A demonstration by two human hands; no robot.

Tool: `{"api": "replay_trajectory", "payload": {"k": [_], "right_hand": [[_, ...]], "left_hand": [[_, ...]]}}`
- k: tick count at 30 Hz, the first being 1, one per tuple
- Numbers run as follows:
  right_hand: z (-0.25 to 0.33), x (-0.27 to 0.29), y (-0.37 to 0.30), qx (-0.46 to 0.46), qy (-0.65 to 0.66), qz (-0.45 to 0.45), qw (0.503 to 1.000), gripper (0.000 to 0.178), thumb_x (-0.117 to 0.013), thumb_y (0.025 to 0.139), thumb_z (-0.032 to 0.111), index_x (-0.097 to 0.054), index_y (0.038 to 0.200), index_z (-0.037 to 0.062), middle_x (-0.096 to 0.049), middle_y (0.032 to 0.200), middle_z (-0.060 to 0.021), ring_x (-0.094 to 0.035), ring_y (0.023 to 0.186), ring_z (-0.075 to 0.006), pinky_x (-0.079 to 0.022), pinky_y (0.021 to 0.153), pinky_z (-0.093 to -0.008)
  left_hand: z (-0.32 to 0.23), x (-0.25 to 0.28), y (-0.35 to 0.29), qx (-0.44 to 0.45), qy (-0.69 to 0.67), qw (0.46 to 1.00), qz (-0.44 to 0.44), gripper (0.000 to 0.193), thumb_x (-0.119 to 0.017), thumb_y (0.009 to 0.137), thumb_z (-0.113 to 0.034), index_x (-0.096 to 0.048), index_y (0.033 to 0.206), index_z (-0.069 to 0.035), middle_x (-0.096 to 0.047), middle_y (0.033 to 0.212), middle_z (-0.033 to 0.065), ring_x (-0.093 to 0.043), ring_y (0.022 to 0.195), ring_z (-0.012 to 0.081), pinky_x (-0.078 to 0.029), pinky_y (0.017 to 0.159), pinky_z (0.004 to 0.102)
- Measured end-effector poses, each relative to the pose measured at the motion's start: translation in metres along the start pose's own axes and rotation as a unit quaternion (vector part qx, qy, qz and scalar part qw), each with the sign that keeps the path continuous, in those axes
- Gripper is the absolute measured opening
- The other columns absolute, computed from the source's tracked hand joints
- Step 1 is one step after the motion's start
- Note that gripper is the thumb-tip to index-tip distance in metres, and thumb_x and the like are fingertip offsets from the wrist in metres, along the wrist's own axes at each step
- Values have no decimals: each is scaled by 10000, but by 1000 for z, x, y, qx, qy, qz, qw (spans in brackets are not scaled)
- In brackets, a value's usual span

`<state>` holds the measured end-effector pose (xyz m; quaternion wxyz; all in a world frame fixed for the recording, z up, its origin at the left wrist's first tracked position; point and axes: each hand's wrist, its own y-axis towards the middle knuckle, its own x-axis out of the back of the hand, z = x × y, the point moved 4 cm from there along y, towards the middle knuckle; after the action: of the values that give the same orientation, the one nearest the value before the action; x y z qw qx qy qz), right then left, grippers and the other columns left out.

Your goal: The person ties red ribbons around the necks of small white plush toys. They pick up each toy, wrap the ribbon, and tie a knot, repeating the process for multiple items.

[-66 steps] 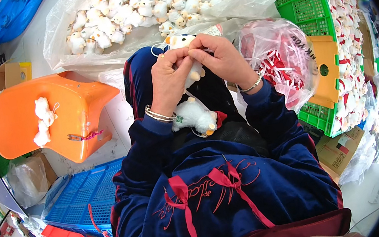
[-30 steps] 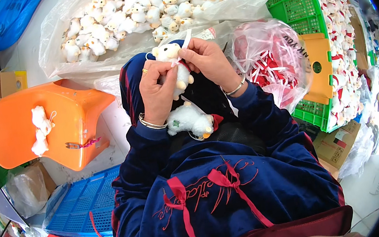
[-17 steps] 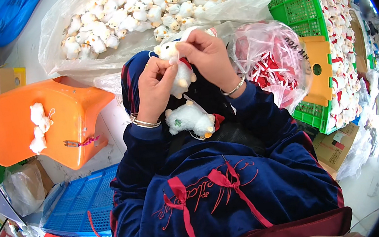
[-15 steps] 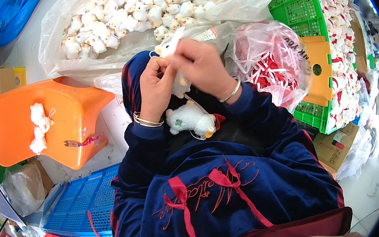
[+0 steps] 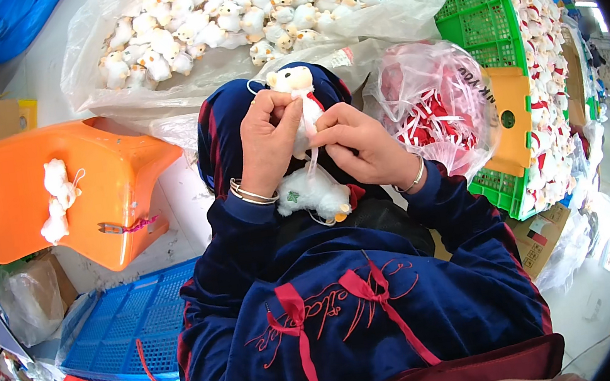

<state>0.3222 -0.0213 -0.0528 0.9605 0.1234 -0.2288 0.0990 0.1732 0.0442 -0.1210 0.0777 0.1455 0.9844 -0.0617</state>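
My left hand [image 5: 266,137] grips a small white plush toy [image 5: 291,78] with a cream face and a loop of cord, held over my knees. A red-and-white strip [image 5: 313,107] runs down the toy's front from its neck. The fingers of my right hand [image 5: 365,143] pinch this strip, and its pale tail hangs below them. Another white plush toy [image 5: 309,192], with a green mark and a bit of red at its neck, lies on my lap under both hands.
Ahead, many plush toys lie on a clear plastic sheet [image 5: 145,104]. A plastic bag of red-and-white strips [image 5: 435,117] stands right, beside a green crate [image 5: 478,6]. On the left, an orange stool [image 5: 10,201] bears white toys and small pink-handled snippers [image 5: 123,227]. A blue crate [image 5: 129,324] sits nearer.
My right hand has come down and right from the toy's head to the strip at its front. The red-and-white strip now shows on the toy. My left hand still holds it.
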Motion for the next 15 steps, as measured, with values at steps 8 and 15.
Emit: {"api": "replay_trajectory", "payload": {"k": [8,15], "right_hand": [[-25,-1,-1,-233,248,-114,933,227,-722,935,15,-610,1132,1,-669,920,-10,-626,823,-41,-519,727,-199],[-23,4,16,-200,164,-79,963,325,-713,948,38,-628,1257,-12,-676,887,7,-623,788,-39,-524,694,-209]], "left_hand": [[1,-2,-1,-12,16,1000,5,74,-749,914,-49,-689,933,-8,-520,788,-25,-450,707,58,-393,633,231],[0,-3,0,-15,5,1000,4,83,-762,907,-58,-708,939,-5,-505,777,-38,-433,684,55,-378,621,234]]}}
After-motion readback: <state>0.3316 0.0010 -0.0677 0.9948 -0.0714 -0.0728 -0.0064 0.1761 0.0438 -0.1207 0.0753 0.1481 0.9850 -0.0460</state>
